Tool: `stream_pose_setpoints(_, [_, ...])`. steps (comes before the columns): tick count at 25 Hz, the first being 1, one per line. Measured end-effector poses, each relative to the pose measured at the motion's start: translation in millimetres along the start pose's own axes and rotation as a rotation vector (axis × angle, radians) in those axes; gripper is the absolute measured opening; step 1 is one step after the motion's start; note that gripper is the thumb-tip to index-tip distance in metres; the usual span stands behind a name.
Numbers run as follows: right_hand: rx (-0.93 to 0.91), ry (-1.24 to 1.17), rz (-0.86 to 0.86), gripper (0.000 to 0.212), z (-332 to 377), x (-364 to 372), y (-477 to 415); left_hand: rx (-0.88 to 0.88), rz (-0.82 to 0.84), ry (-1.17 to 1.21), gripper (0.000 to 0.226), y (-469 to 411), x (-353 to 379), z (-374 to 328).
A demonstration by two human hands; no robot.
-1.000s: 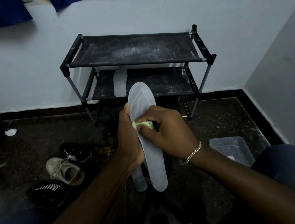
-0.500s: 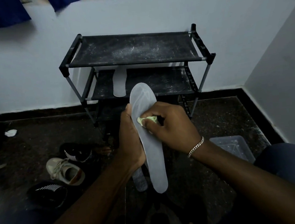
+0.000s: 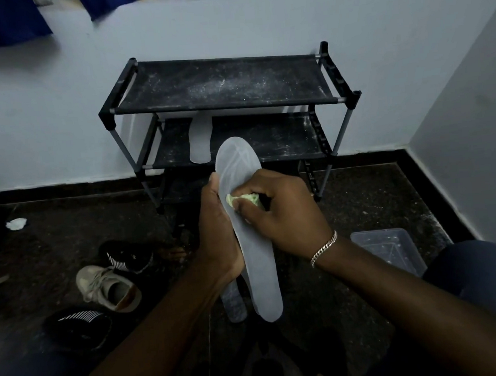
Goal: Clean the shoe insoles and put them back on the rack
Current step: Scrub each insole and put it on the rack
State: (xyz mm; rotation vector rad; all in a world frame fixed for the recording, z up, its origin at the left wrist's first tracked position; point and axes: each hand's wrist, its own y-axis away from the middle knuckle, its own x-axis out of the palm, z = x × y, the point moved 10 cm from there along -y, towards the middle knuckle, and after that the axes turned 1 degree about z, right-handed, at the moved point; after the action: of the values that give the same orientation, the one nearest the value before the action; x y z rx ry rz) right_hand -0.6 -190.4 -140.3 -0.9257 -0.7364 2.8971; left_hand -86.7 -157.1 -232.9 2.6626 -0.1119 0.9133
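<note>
Right fingers (image 3: 252, 184) press cloth (image 3: 243, 198) on insole (image 3: 257, 261) edge.

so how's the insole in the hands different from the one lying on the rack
The held insole is off the rack, gripped by the left hand while the right hand presses a green cloth on it; the rack insole lies untouched on the middle shelf. Both ends of the held insole show; the rack insole's far end is hidden under the top shelf. Both are pale grey.

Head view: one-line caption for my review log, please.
Left hand holds a grey insole while the right hand presses a green cloth against it, shoe rack behind.
</note>
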Motion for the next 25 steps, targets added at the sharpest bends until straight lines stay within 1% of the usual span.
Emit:
stream_pose_setpoints(1, [-0.015,0.004,0.021,0.007,3.0,3.8,1.4,-0.022,0.059,0.026,0.055,2.5,3.6,2.4])
stream_pose_setpoints(2, [-0.023,0.008,0.049,0.008,4.1,7.1,3.6,-0.053,0.104,0.043,0.062,6.3,6.9,4.9])
stream_pose_setpoints(3, [-0.018,0.015,0.070,0.008,2.6,8.4,5.4,-0.076,0.108,0.079,0.070,8.8,2.3,5.3])
stream_pose_setpoints(4, [-0.003,0.024,0.071,0.009,-1.5,6.6,5.7,-0.084,0.122,0.087,0.073,13.6,4.4,4.4])
stream_pose_setpoints(5, [0.017,0.031,0.051,0.009,-6.7,2.4,4.5,-0.077,0.089,0.092,0.072,6.7,2.2,6.8])
stream_pose_setpoints(6, [0.034,0.032,0.019,0.009,-11.2,-2.7,2.3,-0.045,0.041,0.088,0.067,3.5,-1.0,4.9])
stream_pose_setpoints(8, [0.039,0.027,-0.030,0.009,-11.7,-7.1,-1.1,0.034,-0.046,0.031,0.041,-0.9,-1.5,-4.3])
stream_pose_setpoints(9, [0.024,0.024,-0.029,0.008,-8.1,-5.1,-1.0,0.049,-0.029,-0.001,0.045,-2.8,1.5,-3.9])
stream_pose_setpoints(10, [0.004,0.024,-0.009,0.008,-3.8,-1.2,0.6,0.006,0.028,-0.001,0.048,-0.4,6.7,-0.3])
stream_pose_setpoints(11, [-0.012,0.031,0.023,0.009,-0.9,2.8,3.2,-0.034,0.071,0.024,0.050,5.1,10.8,0.3])
stream_pose_setpoints(13, [-0.005,0.055,0.058,0.011,-3.9,3.6,6.5,-0.045,0.100,0.062,0.058,9.9,5.2,-0.1])
stream_pose_setpoints(14, [0.016,0.065,0.043,0.012,-9.1,-1.0,5.4,-0.027,0.086,0.041,0.056,12.6,5.8,-1.5])
stream_pose_setpoints(16, [0.046,0.071,-0.017,0.011,-16.3,-11.6,0.6,0.026,0.051,-0.069,0.040,13.4,3.1,-4.2])
stream_pose_setpoints(17, [0.039,0.072,-0.035,0.010,-15.0,-12.6,-1.1,0.085,0.026,-0.126,0.033,12.0,0.7,-7.9])
stream_pose_setpoints(18, [0.023,0.072,-0.032,0.009,-11.1,-10.1,-1.3,0.099,0.019,-0.133,0.028,11.8,2.4,-9.9])
stream_pose_setpoints(19, [0.005,0.070,-0.008,0.009,-6.6,-5.0,-0.1,0.084,0.042,-0.110,0.029,9.6,3.3,-8.2])
stream_pose_setpoints(21, [-0.010,0.062,0.052,0.010,-2.6,2.7,4.2,0.016,0.058,-0.046,0.045,9.4,8.0,-5.9])
stream_pose_setpoints(23, [0.020,0.072,0.049,0.009,-10.0,-2.6,4.4,0.005,0.039,-0.017,0.061,7.2,-1.4,-3.0])
stream_pose_setpoints(24, [0.042,0.080,0.021,0.009,-15.6,-8.4,2.1,0.024,0.039,-0.063,0.058,6.8,-3.9,-3.3])
stream_pose_setpoints(25, [0.056,0.086,-0.012,0.009,-19.5,-13.5,-0.8,0.070,0.029,-0.125,0.048,8.0,-7.4,-5.8])
